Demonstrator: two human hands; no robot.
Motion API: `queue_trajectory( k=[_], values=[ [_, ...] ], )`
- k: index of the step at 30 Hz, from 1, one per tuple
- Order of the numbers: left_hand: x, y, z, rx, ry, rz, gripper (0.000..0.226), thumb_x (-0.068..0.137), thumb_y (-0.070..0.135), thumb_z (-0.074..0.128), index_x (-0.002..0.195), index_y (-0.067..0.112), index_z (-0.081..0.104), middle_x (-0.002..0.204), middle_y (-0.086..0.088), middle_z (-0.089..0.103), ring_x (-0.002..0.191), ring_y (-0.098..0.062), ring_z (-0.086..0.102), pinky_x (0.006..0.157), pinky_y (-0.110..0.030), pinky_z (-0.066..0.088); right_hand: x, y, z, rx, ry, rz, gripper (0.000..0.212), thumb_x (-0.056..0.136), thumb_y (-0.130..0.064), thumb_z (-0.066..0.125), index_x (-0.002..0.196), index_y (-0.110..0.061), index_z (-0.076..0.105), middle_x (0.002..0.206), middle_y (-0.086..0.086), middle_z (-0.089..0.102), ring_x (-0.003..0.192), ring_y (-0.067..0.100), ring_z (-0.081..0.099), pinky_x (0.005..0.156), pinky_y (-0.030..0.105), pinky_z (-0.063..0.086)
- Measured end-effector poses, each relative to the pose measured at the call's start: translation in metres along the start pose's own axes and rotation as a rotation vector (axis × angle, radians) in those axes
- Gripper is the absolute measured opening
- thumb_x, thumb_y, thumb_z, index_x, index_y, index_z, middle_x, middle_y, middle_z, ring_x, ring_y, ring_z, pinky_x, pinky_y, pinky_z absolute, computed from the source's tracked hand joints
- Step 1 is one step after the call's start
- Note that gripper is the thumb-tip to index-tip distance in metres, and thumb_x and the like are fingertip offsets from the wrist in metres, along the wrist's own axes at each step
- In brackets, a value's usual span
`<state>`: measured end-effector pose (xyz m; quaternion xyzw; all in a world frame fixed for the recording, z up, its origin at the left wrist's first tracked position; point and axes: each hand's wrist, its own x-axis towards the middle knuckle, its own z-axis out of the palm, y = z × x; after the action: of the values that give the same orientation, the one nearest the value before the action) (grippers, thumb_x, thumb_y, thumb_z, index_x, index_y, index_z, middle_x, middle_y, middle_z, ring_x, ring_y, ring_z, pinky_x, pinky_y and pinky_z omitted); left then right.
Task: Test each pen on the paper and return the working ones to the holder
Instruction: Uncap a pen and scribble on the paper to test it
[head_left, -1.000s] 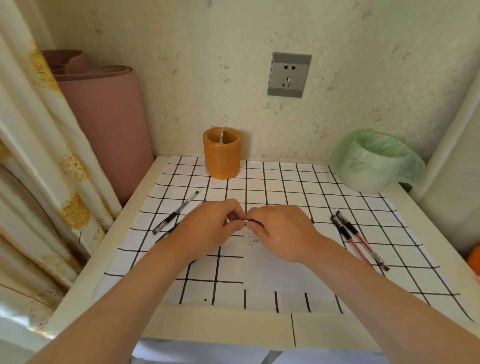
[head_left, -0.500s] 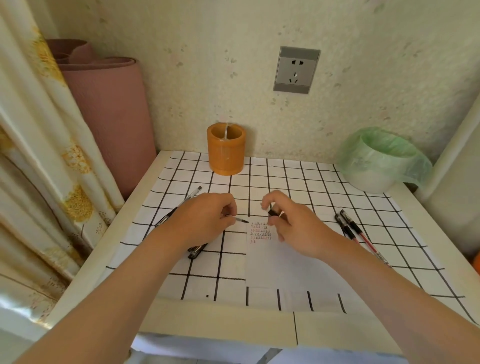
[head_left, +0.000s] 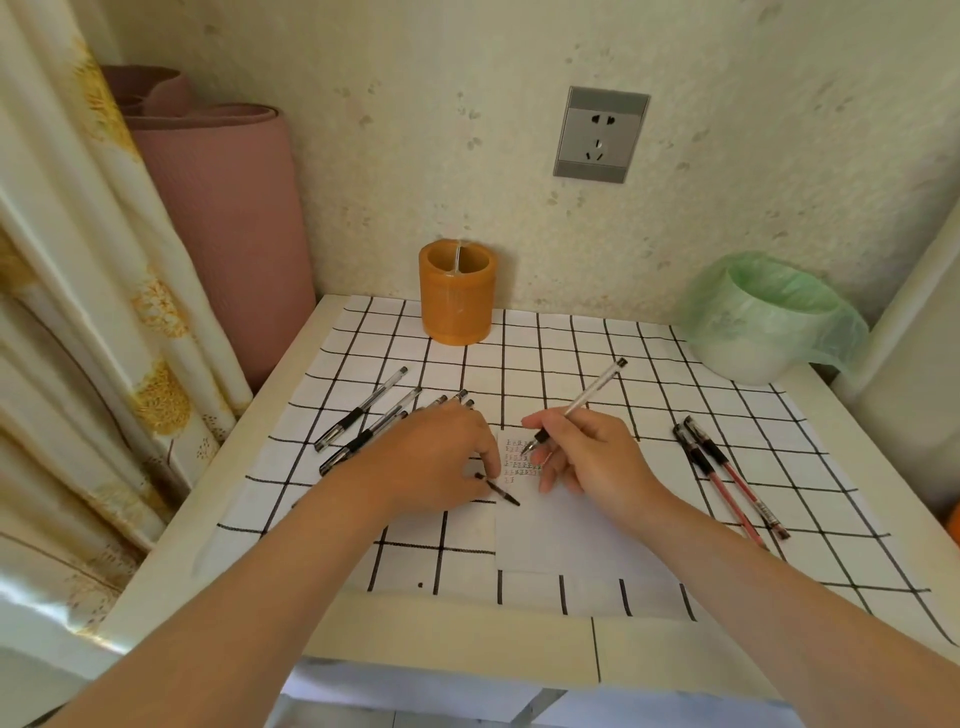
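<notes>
The right hand (head_left: 592, 460) pinches a pen (head_left: 584, 399), tip at the paper (head_left: 561, 535) on the desk (head_left: 457, 642); the left hand (head_left: 436, 460) pinches a black cap (head_left: 498, 490) at the paper's left edge.

Wall socket (head_left: 601, 135), rolled mat (head_left: 228, 218), lined bin (head_left: 763, 322)

Soft, even daylight with a warm yellowish cast, brightest on the curtain (head_left: 62, 597) at lower left. Shadows on the table (head_left: 467, 644) are faint and diffuse. Wide-angle distortion bows straight lines toward the frame edges. Fine detail is slightly soft throughout.
</notes>
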<state>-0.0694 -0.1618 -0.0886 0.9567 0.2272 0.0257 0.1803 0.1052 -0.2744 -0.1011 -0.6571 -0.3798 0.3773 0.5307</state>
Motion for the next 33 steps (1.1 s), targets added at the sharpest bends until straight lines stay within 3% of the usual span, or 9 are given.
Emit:
queue_trajectory(
  k=[6, 10, 13, 19, 29, 33],
  values=[
    [0.001, -0.002, 0.001, 0.013, -0.015, 0.019, 0.023, 0.083, 0.041, 0.075, 0.106, 0.038, 0.070, 0.119, 0.019, 0.057, 0.114, -0.002, 0.043, 0.095, -0.025, 0.040, 0.001, 0.006, 0.002, -0.114, 0.005, -0.030, 0.016, 0.091, -0.002, 0.060, 0.088, -0.012, 0.073, 0.072, 0.010, 0.073, 0.062, 0.028, 0.072, 0.043, 0.026, 0.039],
    [0.000, -0.002, -0.001, 0.021, -0.016, 0.023, 0.021, 0.082, 0.040, 0.076, 0.104, 0.040, 0.073, 0.123, 0.022, 0.055, 0.115, 0.000, 0.041, 0.088, -0.023, 0.037, 0.000, 0.005, 0.001, -0.183, -0.039, -0.077, 0.015, 0.084, 0.005, 0.064, 0.086, -0.007, 0.072, 0.069, 0.009, 0.073, 0.061, 0.027, 0.072, 0.052, 0.021, 0.051],
    [-0.001, -0.003, 0.002, 0.040, -0.018, 0.021, 0.020, 0.083, 0.041, 0.074, 0.103, 0.042, 0.073, 0.126, 0.022, 0.051, 0.115, 0.000, 0.038, 0.084, -0.024, 0.036, 0.001, 0.013, 0.003, -0.224, -0.078, -0.090, 0.014, 0.081, 0.006, 0.067, 0.082, -0.008, 0.071, 0.067, 0.004, 0.072, 0.059, 0.025, 0.072, 0.063, 0.035, 0.059],
    [-0.001, 0.000, 0.001, 0.021, -0.045, 0.020, 0.017, 0.087, 0.040, 0.069, 0.104, 0.043, 0.072, 0.133, 0.025, 0.054, 0.125, 0.000, 0.041, 0.100, -0.032, 0.041, 0.000, 0.014, -0.001, -0.262, -0.095, -0.110, 0.010, 0.080, 0.004, 0.067, 0.074, -0.001, 0.061, 0.056, 0.002, 0.061, 0.046, 0.017, 0.054, 0.045, 0.029, 0.042],
    [-0.001, 0.001, 0.002, 0.002, -0.072, 0.008, 0.016, 0.088, 0.036, 0.069, 0.102, 0.041, 0.072, 0.131, 0.024, 0.055, 0.125, -0.002, 0.040, 0.100, -0.038, 0.043, 0.003, 0.021, -0.005, -0.304, -0.151, -0.161, 0.015, 0.077, 0.003, 0.066, 0.069, -0.002, 0.054, 0.056, 0.010, 0.058, 0.046, 0.020, 0.053, 0.043, 0.031, 0.041],
    [-0.001, 0.000, 0.003, 0.000, -0.065, -0.004, 0.015, 0.088, 0.038, 0.070, 0.102, 0.042, 0.072, 0.134, 0.026, 0.054, 0.137, -0.004, 0.034, 0.105, -0.035, 0.039, 0.004, 0.021, -0.003, -0.327, -0.153, -0.174, 0.017, 0.078, 0.003, 0.067, 0.069, -0.003, 0.054, 0.054, 0.006, 0.057, 0.045, 0.018, 0.052, 0.044, 0.031, 0.040]
  ],
)
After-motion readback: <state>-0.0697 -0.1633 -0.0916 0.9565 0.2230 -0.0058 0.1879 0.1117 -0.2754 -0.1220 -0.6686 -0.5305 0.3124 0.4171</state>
